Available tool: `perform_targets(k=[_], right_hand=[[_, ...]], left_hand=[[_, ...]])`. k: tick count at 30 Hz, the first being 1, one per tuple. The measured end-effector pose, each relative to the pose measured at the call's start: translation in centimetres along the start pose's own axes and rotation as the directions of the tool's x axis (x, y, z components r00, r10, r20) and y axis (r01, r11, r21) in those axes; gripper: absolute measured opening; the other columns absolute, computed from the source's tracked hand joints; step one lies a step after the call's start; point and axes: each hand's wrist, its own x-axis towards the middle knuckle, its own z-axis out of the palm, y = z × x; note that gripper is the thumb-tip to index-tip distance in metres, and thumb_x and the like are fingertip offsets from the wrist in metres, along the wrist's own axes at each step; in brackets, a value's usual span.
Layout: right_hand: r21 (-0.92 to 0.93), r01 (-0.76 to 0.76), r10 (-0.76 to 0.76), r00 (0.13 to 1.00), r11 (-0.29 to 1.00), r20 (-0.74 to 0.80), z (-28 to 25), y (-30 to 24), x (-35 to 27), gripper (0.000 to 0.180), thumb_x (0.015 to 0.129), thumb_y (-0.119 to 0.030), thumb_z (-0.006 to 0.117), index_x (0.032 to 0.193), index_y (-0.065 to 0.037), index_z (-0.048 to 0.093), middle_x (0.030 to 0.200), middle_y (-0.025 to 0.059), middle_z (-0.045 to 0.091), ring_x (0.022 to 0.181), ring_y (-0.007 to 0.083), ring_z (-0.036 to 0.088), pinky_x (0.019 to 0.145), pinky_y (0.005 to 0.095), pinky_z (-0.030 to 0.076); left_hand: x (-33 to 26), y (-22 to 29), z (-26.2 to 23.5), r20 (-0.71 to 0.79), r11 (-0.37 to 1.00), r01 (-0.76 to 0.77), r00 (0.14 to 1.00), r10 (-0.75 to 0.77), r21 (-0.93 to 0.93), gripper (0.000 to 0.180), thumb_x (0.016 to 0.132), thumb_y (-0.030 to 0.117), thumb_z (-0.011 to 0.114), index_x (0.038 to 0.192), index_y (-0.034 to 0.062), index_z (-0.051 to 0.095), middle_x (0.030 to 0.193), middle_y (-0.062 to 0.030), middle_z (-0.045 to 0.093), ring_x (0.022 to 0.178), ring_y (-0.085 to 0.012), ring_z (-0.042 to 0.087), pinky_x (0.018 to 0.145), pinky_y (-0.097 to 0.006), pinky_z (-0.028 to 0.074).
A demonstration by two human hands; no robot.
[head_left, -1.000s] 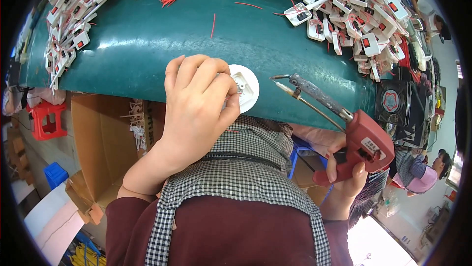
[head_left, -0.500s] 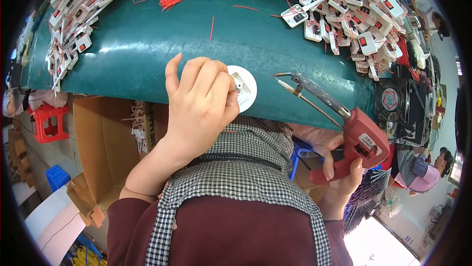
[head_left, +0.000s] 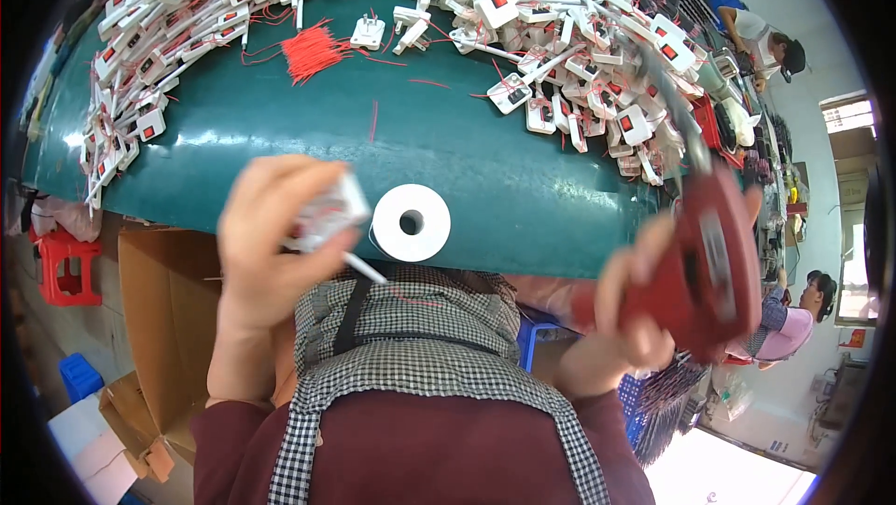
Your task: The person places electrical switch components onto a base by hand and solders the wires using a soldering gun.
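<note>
My left hand [head_left: 275,234] is closed round a small white plastic piece [head_left: 350,203], with a white stick-like stem jutting out below toward the right; the motion smears it. Just right of that hand a white round roll [head_left: 430,225] with a dark hole in its middle stands at the table's near edge. At the right, my right hand [head_left: 644,295] grips a red soldering gun [head_left: 723,253] by its handle, with fingers round it. Its metal barrel points up and away over the table, blurred, and the tip is hard to make out against the white pieces.
The green table [head_left: 308,146] bears a heap of white switch pieces [head_left: 560,85] at the right and another pile [head_left: 154,57] at the left. A bundle of red wires [head_left: 315,54] lies between them. An open cardboard box [head_left: 154,318] and red stool [head_left: 67,267] stand left.
My left hand has lifted the white plastic piece off the round roll and moved left. My right hand has raised the soldering gun and swung it rightward, away from the roll. The view has shifted.
</note>
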Motion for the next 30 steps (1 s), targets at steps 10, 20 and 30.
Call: perform_targets(k=[10, 20, 30], right_hand=[[-0.943, 0.334, 0.105, 0.937, 0.006, 0.333, -6.4, 9.4, 7.9, 0.083, 0.069, 0.001, 0.063, 0.142, -0.027, 0.035, 0.098, 0.0089, 0.052, 0.085, 0.0277, 0.061, 0.06, 0.0379, 0.053], [-0.792, 0.594, 0.271, 0.793, -0.144, 0.546, -7.8, 10.7, 5.6, 0.063, 0.076, -0.004, 0.055, 0.135, -0.025, 0.047, 0.098, 0.0058, 0.054, 0.084, 0.0202, 0.059, 0.063, 0.0308, 0.054], [-0.727, 0.565, 0.187, 0.725, 0.389, 0.663, -6.1, 1.6, -3.3, 0.055, 0.075, -0.006, 0.06, 0.124, -0.03, 0.054, 0.103, 0.0092, 0.056, 0.099, 0.0279, 0.061, 0.07, 0.0299, 0.055]], left_hand=[[-12.4, -7.3, -12.0, -0.078, 0.689, 0.419, 0.88, -0.468, 0.592, 0.043, 0.071, -0.004, 0.065, 0.113, 0.0033, 0.06, 0.114, -0.0135, 0.056, 0.106, -0.0308, 0.053, 0.092, -0.038, 0.043], [3.7, -10.7, -1.2, 0.084, 0.986, 0.04, 0.995, -0.054, 0.165, 0.023, 0.081, 0.009, 0.062, 0.102, 0.0023, 0.064, 0.101, -0.0112, 0.065, 0.102, -0.0275, 0.058, 0.09, -0.036, 0.044], [14.8, -11.8, 13.1, 0.204, 0.969, 0.16, 0.959, -0.198, 0.189, 0.024, 0.075, 0.023, 0.066, 0.09, 0.0036, 0.068, 0.085, -0.0178, 0.067, 0.084, -0.0341, 0.064, 0.075, -0.044, 0.048]])
